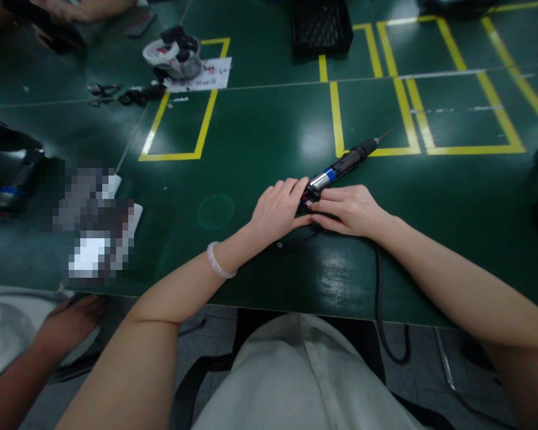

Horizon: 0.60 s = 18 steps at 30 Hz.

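Note:
An electric screwdriver with a black body, a silver and blue band and a thin bit lies slantwise on the green table, its tip towards the upper right. Curled over its rear end from the left is my left hand, closed on it, with a pale bangle on the wrist. My right hand pinches at the same rear end, fingers and thumb pressed to a small red and white part. The fingertips partly hide that part. A black cord hangs over the table's front edge below my right forearm.
Yellow tape outlines mark the table. A black tray stands at the back, a tape-like roll with dark items on paper at back left. Left are pixelated items, another screwdriver and a co-worker's hand.

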Motion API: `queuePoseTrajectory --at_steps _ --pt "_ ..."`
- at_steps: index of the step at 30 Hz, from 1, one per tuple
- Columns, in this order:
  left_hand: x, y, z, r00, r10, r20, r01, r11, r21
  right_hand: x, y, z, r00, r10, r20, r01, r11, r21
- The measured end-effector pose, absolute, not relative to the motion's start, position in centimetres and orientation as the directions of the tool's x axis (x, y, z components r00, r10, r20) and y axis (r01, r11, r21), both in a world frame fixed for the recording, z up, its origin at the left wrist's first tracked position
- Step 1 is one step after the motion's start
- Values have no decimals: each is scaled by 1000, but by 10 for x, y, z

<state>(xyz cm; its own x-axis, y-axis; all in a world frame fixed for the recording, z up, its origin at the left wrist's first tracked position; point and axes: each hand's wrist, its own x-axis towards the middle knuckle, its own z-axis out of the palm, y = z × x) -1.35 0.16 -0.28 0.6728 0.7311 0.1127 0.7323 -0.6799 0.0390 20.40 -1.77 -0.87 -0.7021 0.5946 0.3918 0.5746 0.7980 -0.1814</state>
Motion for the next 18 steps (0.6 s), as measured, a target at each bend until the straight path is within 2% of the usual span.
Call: queuePoseTrajectory --at_steps 5,14,18 --pt "-5 -6 -2 631 770 96 772 -635 17 202 -19 -12 -670 598 441 570 794 -211" --pt "-8 3 -6 611 783 114 787 -617 20 205 -17 -15 -501 749 433 604 661 -445" --pt "-16 20 -6 551 827 110 830 -557 31 207 -12 -18 -441 807 392 604 590 -535"
